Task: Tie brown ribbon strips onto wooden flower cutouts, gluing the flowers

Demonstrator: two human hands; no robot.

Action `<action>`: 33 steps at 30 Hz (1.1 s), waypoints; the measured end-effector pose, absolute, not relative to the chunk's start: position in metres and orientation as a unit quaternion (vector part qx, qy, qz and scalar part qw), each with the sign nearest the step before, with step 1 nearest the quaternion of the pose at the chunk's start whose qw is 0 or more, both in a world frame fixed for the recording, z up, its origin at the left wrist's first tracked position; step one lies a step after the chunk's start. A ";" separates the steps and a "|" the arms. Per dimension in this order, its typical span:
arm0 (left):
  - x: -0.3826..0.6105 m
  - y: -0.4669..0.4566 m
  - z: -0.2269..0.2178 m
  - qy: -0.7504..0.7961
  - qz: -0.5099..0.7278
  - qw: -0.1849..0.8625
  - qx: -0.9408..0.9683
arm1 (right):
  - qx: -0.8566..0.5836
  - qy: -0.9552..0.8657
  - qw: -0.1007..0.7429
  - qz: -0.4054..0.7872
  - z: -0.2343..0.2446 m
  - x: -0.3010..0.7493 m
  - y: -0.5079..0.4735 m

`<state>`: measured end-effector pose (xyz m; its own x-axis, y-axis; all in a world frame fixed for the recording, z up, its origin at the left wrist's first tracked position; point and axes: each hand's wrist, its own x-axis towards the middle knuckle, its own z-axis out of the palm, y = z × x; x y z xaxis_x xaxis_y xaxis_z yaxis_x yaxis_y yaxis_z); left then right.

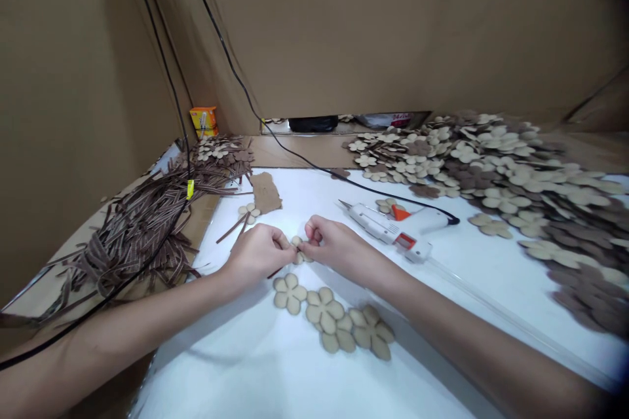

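Note:
At the middle of the white work surface, my left hand (258, 252) and my right hand (339, 249) meet over a small beige flower cutout (297, 250). Both hands are closed, thumb against fingers, pinching its opposite edges. A bit of brown strip (274, 273) shows beneath my left hand; whether it joins the flower is hidden. Just below lie several loose beige flowers (324, 309), some overlapping. A white glue gun (383, 226) with an orange trigger rests on its side beyond my right hand, a clear glue stick (491, 301) running out of its back.
A heap of brown strips (142, 229) lies on cardboard at left. Beige and brown flowers (491, 163) are piled at right. A black cord (289, 149) crosses to the glue gun. A cardboard scrap (266, 192) and an orange-yellow box (204, 121) are farther back, before cardboard walls.

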<state>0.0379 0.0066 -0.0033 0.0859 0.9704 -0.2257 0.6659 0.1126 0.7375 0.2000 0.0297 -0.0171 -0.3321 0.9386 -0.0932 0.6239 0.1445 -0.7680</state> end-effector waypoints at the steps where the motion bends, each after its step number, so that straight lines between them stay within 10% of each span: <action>1: 0.038 0.007 -0.003 0.645 0.202 0.373 0.636 | -0.537 -0.725 0.215 0.373 -0.018 0.200 0.031; 33: 0.044 0.009 0.017 0.644 0.171 0.451 0.594 | -0.625 -0.639 0.041 0.446 0.025 0.185 0.033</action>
<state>0.0436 0.0087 0.0168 0.1109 0.9190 -0.3783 0.6111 0.2371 0.7552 0.1848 0.0328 0.0247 -0.2155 0.8362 -0.5042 0.7622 -0.1787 -0.6222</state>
